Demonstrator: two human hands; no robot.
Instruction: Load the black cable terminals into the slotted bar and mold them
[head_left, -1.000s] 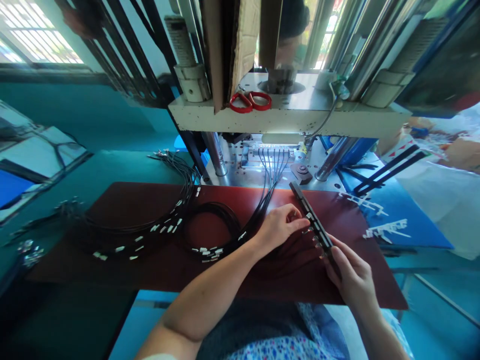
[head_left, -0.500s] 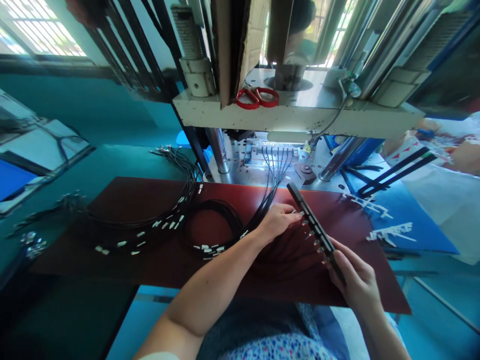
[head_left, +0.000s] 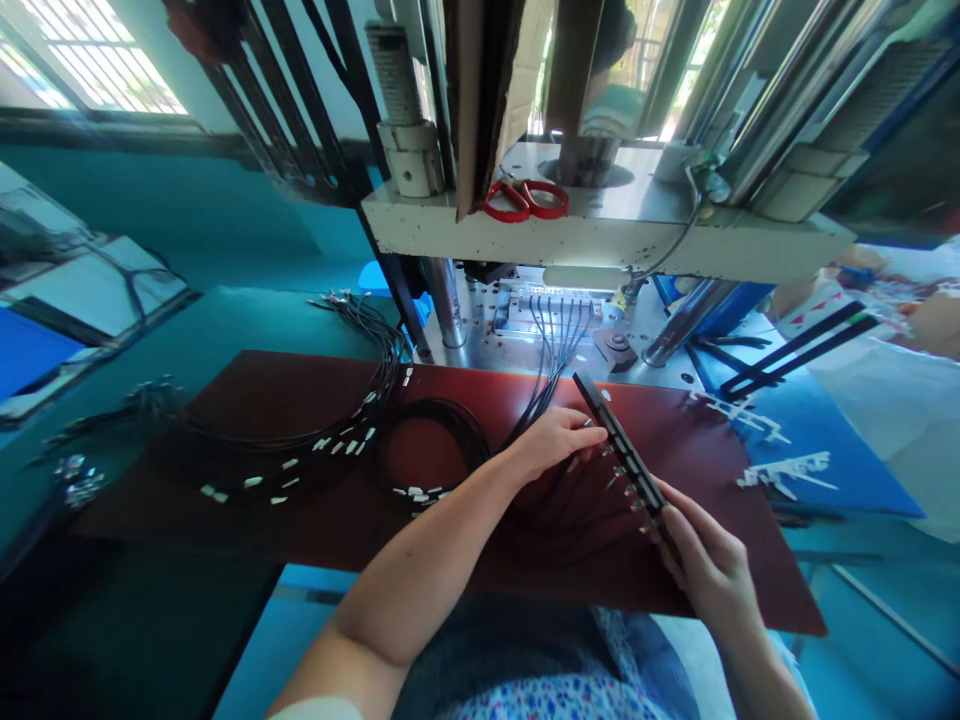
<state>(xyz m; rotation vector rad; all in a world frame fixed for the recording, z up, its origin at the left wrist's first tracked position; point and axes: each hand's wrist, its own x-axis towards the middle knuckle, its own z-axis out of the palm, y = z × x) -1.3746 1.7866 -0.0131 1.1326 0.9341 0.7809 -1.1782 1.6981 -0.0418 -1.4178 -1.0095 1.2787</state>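
My right hand [head_left: 705,560] grips the near end of a long black bar fixture [head_left: 619,450] that slants across the dark red mat [head_left: 315,510]. Small metal plug ends stick out along the bar's left side. My left hand [head_left: 559,438] is at the bar's upper part, fingers pinched on one black cable end against it. Loops of black cables [head_left: 427,440] trail from under that hand across the mat.
A press machine [head_left: 600,235] stands behind the mat, with red-handled scissors [head_left: 525,200] on its ledge and cables plugged into its mould [head_left: 555,315]. More black cable bundles [head_left: 300,450] lie to the left. White plastic sprues [head_left: 787,470] and black bars [head_left: 795,350] rest on the blue surface at right.
My left hand has slid up along the bar toward its far end. The right hand keeps its grip on the near end; the view shifted slightly.
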